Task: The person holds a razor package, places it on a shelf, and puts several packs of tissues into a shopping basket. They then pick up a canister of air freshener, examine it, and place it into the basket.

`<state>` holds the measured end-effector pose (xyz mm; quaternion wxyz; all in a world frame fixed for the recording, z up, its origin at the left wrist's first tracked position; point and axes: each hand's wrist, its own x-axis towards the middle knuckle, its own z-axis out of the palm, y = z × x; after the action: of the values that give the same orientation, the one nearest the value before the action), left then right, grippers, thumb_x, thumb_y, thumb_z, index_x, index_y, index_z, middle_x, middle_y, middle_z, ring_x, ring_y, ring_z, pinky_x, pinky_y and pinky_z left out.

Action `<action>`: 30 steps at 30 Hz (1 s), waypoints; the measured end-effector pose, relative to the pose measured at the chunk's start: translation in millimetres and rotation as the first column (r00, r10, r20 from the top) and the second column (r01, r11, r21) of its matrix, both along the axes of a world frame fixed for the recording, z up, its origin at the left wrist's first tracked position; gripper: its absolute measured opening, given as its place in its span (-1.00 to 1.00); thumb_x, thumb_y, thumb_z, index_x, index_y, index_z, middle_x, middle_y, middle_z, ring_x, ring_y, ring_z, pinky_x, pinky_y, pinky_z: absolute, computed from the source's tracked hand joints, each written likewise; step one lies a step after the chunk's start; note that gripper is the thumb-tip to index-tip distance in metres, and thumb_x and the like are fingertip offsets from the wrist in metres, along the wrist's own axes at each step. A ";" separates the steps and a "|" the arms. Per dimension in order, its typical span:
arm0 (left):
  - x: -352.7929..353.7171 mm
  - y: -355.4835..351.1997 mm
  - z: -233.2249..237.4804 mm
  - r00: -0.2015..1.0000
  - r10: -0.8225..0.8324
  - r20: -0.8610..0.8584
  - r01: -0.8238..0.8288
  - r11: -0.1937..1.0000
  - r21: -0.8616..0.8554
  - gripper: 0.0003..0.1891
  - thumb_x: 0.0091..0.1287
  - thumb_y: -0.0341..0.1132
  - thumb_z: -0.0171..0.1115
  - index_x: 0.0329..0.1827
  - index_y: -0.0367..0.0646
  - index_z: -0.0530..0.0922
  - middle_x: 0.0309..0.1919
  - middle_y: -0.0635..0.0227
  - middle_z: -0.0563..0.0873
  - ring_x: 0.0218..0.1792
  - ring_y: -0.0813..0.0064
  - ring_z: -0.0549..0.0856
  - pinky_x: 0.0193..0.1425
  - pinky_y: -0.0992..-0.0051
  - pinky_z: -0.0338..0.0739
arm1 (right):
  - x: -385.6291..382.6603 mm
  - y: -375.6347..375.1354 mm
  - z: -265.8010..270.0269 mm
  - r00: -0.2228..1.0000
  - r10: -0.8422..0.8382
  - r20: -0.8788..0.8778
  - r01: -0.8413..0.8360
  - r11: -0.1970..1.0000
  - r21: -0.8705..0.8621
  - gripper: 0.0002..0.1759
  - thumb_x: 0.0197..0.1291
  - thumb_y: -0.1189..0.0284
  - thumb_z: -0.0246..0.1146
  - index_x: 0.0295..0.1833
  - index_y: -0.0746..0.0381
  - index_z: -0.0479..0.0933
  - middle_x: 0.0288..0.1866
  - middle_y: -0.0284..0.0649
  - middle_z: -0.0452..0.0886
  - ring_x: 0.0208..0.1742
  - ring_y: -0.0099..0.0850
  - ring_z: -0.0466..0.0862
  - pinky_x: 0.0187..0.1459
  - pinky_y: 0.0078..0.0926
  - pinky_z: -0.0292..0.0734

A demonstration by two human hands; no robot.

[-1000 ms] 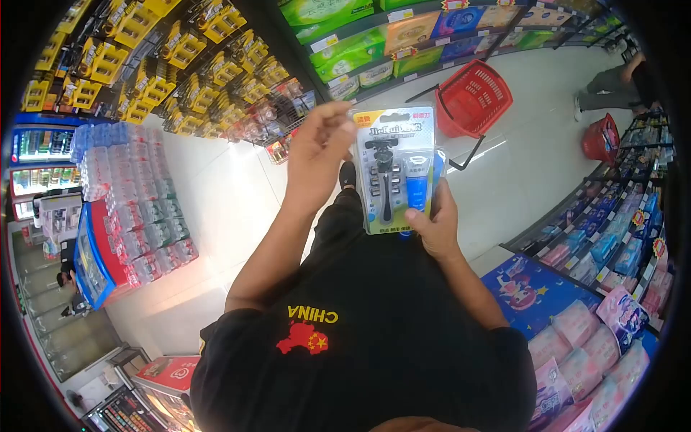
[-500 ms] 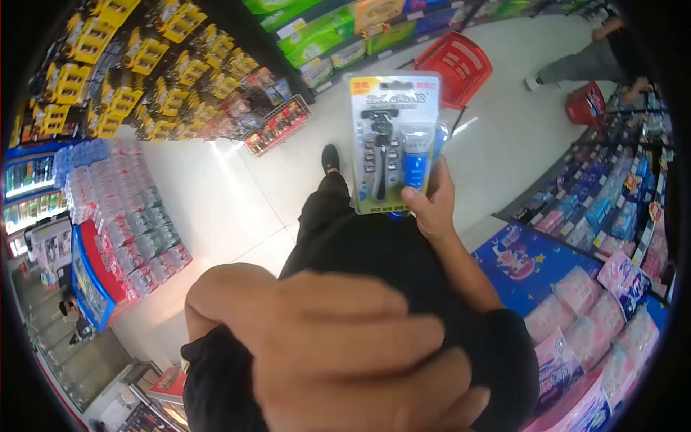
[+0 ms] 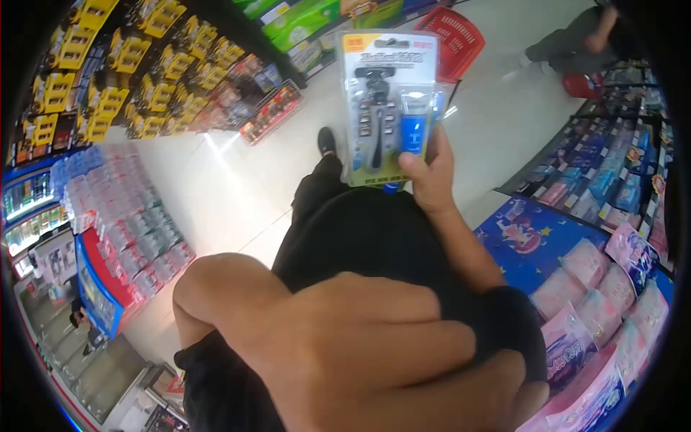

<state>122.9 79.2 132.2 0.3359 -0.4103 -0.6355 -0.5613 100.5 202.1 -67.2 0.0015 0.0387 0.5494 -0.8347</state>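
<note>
My right hand (image 3: 432, 169) grips a razor blister pack (image 3: 389, 108) by its lower right edge, thumb across the front. Inside the clear plastic are a dark razor, several small blade cartridges and a blue-and-white tube. Something blue (image 3: 391, 188) pokes out below the pack; what it is cannot be made out. Large and close to the camera, my left hand (image 3: 381, 353) is bent in front of my black shirt. Its back faces up and the fingers are curled together, so whatever lies under them is hidden.
A red shopping basket (image 3: 453, 43) stands on the floor beyond the pack. Yellow-packaged goods (image 3: 129, 54) hang at upper left, above stacked bottle packs (image 3: 119, 201). Pink bags (image 3: 597, 309) lie at lower right, near shelves (image 3: 597, 173). Another person (image 3: 576, 43) is at upper right.
The razor pack and my right hand have risen in view, farther from my body. My left hand has shifted right and slightly down, still curled. The other person's arm and legs have moved.
</note>
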 end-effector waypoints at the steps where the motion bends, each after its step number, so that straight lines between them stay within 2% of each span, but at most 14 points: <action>1: 0.3 -2.8 -0.4 1.000 -0.012 -0.017 0.012 1.000 -0.027 -0.81 -0.06 -0.32 0.40 -0.35 -0.10 0.75 -0.48 0.42 0.70 -0.64 0.60 0.56 -0.70 0.65 0.31 | 0.8 -6.6 -1.4 1.000 0.012 0.007 -0.012 1.000 -0.028 -0.27 0.08 0.33 0.45 0.28 0.36 0.28 0.08 -0.18 0.51 0.10 -0.46 0.52 0.17 -0.45 0.44; 4: -3.2 -14.5 5.3 0.977 -0.209 0.034 0.212 0.965 -0.152 -0.85 -0.02 -0.33 0.39 -0.37 -0.11 0.75 -0.48 0.41 0.70 -0.64 0.61 0.55 -0.71 0.66 0.29 | 3.9 -2.4 0.7 1.000 -0.025 -0.007 0.025 0.998 -0.060 -0.27 0.09 0.36 0.44 0.30 0.37 0.27 0.09 -0.18 0.50 0.11 -0.45 0.52 0.18 -0.45 0.44; 7: 10.9 -0.6 15.4 0.971 -0.130 0.200 0.142 0.989 -0.046 -0.89 0.02 -0.33 0.38 -0.38 -0.10 0.75 -0.48 0.40 0.70 -0.64 0.61 0.56 -0.71 0.66 0.28 | 7.2 2.2 1.0 0.999 -0.037 -0.035 0.036 0.999 -0.029 -0.28 0.10 0.38 0.43 0.30 0.37 0.27 0.11 -0.18 0.50 0.12 -0.44 0.52 0.20 -0.44 0.43; 8: 6.6 -7.9 14.9 0.946 -0.252 0.203 0.270 0.961 -0.063 -0.89 0.03 -0.33 0.38 -0.38 -0.09 0.75 -0.47 0.40 0.71 -0.63 0.61 0.57 -0.71 0.66 0.28 | 9.8 8.3 3.7 0.997 -0.067 -0.045 0.066 0.998 -0.021 -0.28 0.10 0.38 0.43 0.30 0.37 0.27 0.11 -0.18 0.50 0.12 -0.43 0.52 0.20 -0.43 0.42; 11: 4.6 -4.8 10.3 0.964 -0.244 0.108 0.249 0.968 -0.031 -0.89 0.05 -0.31 0.38 -0.38 -0.11 0.75 -0.49 0.41 0.70 -0.63 0.60 0.59 -0.71 0.65 0.29 | 12.6 3.7 4.7 0.998 -0.043 -0.040 0.042 0.999 -0.021 -0.29 0.10 0.38 0.43 0.30 0.37 0.27 0.12 -0.17 0.49 0.13 -0.43 0.52 0.21 -0.42 0.42; 12: 7.2 5.5 12.8 0.988 -0.128 0.086 0.129 0.992 0.003 -0.88 0.04 -0.31 0.39 -0.39 -0.12 0.75 -0.50 0.41 0.70 -0.63 0.60 0.58 -0.71 0.65 0.29 | 14.0 5.0 0.1 0.999 -0.036 -0.029 0.035 0.999 -0.016 -0.29 0.10 0.38 0.43 0.30 0.37 0.27 0.12 -0.17 0.49 0.13 -0.43 0.52 0.21 -0.42 0.42; 16: 16.8 0.3 -5.8 0.951 -0.276 0.140 0.284 0.958 -0.043 -0.83 -0.08 -0.29 0.40 -0.41 -0.10 0.73 -0.51 0.46 0.70 -0.62 0.59 0.54 -0.66 0.62 0.33 | 17.1 4.0 2.2 1.000 -0.008 0.011 0.008 0.999 -0.034 -0.30 0.10 0.37 0.43 0.28 0.38 0.27 0.11 -0.15 0.50 0.14 -0.43 0.52 0.21 -0.42 0.43; 19: 14.1 4.2 -8.0 0.878 -0.447 0.172 0.474 0.863 -0.176 -0.76 0.01 -0.27 0.37 -0.25 -0.13 0.72 -0.37 0.38 0.71 -0.53 0.56 0.63 -0.59 0.58 0.42 | 13.9 -0.4 3.9 1.000 -0.009 -0.018 0.009 1.000 -0.015 -0.31 0.11 0.32 0.42 0.25 0.37 0.28 0.09 -0.14 0.51 0.12 -0.44 0.53 0.19 -0.43 0.43; 21: -0.3 -13.8 -4.7 0.727 -0.605 0.325 0.682 0.587 -0.436 -0.74 0.14 -0.26 0.24 -0.15 -0.16 0.71 -0.33 0.32 0.69 -0.41 0.46 0.69 -0.46 0.55 0.51 | 12.8 -0.1 0.4 0.999 -0.028 -0.038 0.028 1.000 0.012 -0.31 0.11 0.31 0.42 0.25 0.37 0.29 0.08 -0.15 0.52 0.11 -0.45 0.53 0.19 -0.43 0.43; 23: -7.3 -24.0 -17.3 0.806 -0.468 0.362 0.591 0.603 -0.536 -0.71 0.09 -0.34 0.27 -0.09 -0.16 0.66 -0.26 0.38 0.69 -0.35 0.47 0.69 -0.39 0.53 0.53 | 11.6 1.1 1.0 0.999 -0.034 -0.041 0.035 0.999 0.004 -0.32 0.11 0.31 0.42 0.24 0.38 0.29 0.07 -0.15 0.52 0.10 -0.45 0.53 0.18 -0.43 0.43; 26: -28.7 -34.9 -46.8 0.860 0.054 0.508 0.236 0.839 -0.489 -0.73 0.21 -0.46 0.26 -0.01 -0.23 0.62 -0.11 0.19 0.69 -0.12 0.34 0.69 -0.04 0.44 0.57 | 13.0 4.8 -2.8 0.999 -0.023 -0.029 0.024 0.999 0.022 -0.32 0.11 0.32 0.41 0.24 0.39 0.29 0.07 -0.15 0.51 0.10 -0.45 0.52 0.18 -0.43 0.43; 27: -45.9 -44.8 -71.5 0.892 0.184 0.414 0.031 0.886 -0.462 -0.69 0.27 -0.45 0.24 0.08 -0.28 0.58 -0.05 0.14 0.68 0.02 0.37 0.63 0.10 0.44 0.50 | 13.7 5.5 -4.0 1.000 -0.009 -0.023 0.010 0.999 0.036 -0.32 0.11 0.32 0.41 0.24 0.39 0.29 0.08 -0.15 0.50 0.11 -0.45 0.51 0.18 -0.43 0.42; 28: -52.7 -37.8 -88.8 0.737 0.321 0.595 -0.191 0.943 -0.272 -0.65 0.25 -0.36 0.33 0.08 -0.26 0.56 -0.05 0.19 0.65 -0.06 0.32 0.63 -0.04 0.44 0.53 | 13.8 4.3 -0.2 1.000 0.007 0.006 -0.007 1.000 0.000 -0.33 0.11 0.32 0.41 0.23 0.39 0.29 0.08 -0.15 0.50 0.11 -0.46 0.50 0.19 -0.43 0.41; 30: -77.3 -45.3 -115.1 0.638 0.382 0.669 -0.298 0.923 -0.243 -0.65 0.34 -0.31 0.29 0.11 -0.31 0.53 -0.05 0.22 0.67 -0.09 0.44 0.63 -0.03 0.48 0.52 | 15.0 1.3 3.1 0.999 0.036 0.016 -0.036 0.999 -0.013 -0.33 0.11 0.32 0.41 0.23 0.40 0.29 0.07 -0.16 0.50 0.12 -0.46 0.49 0.20 -0.43 0.40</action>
<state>45.6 33.9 17.1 0.1440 -0.0554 -0.8103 -0.5654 115.5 203.4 -64.1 0.0213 0.0355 0.5447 -0.8376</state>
